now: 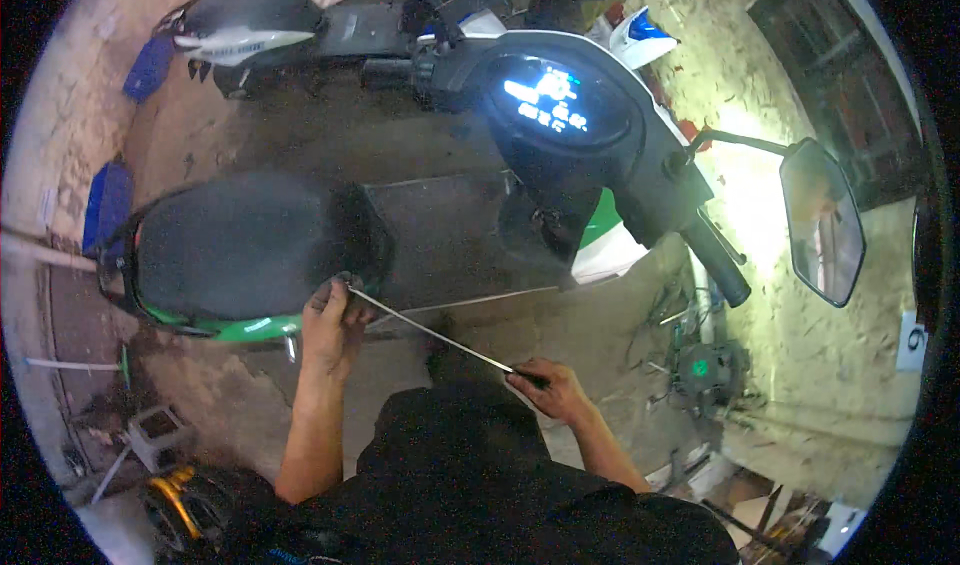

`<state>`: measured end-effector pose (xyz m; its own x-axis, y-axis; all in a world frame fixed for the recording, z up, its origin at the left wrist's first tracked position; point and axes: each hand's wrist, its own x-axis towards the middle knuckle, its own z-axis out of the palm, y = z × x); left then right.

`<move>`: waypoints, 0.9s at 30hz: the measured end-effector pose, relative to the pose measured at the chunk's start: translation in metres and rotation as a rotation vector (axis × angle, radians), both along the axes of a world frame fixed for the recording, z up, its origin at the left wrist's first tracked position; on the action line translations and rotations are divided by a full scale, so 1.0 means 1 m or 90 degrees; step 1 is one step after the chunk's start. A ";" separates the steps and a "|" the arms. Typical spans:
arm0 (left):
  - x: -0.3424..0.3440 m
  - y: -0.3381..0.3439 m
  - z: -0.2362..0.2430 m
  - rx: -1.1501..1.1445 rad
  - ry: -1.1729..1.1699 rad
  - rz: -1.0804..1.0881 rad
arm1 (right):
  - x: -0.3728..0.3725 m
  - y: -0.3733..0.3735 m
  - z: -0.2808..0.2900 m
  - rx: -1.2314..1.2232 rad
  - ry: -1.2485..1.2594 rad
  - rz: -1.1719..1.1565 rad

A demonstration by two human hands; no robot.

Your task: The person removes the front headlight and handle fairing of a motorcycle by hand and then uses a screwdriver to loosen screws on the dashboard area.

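Observation:
A long screwdriver (430, 331) with a thin bright shaft slants between my two hands in front of a scooter. My right hand (558, 389) is closed round its black handle. At the other end of the shaft, my left hand (335, 313) pinches the tip; whether a small part is also between those fingers, I cannot tell. Just beyond the left hand is the scooter's black seat (240, 245), with green trim (258, 329) below it. The flat footboard (440, 230) lies beyond the shaft. At the handlebar, the display (550, 103) is lit.
The right handlebar grip (722, 267) and a mirror (825, 220) stick out at the right. Another scooter (290, 30) stands behind. Blue bins (107, 210) line the left wall. A wheel with a yellow part (180, 495) lies at lower left, and a dark machine (708, 370) stands right.

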<state>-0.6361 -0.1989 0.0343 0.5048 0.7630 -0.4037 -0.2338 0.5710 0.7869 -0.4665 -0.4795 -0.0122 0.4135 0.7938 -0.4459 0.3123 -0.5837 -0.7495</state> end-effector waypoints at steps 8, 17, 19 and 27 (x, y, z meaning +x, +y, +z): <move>0.048 0.067 0.014 0.109 0.066 -0.245 | -0.028 0.022 0.010 0.056 0.132 -0.212; 0.083 0.115 -0.006 -0.026 0.020 -0.498 | -0.163 0.051 0.005 -0.019 0.322 -0.511; 0.085 0.122 -0.014 -0.066 -0.034 -0.599 | -0.201 0.069 0.012 -0.018 0.313 -0.632; 0.087 0.128 0.000 -0.280 -0.135 -0.729 | -0.268 0.116 0.038 0.051 0.249 -0.790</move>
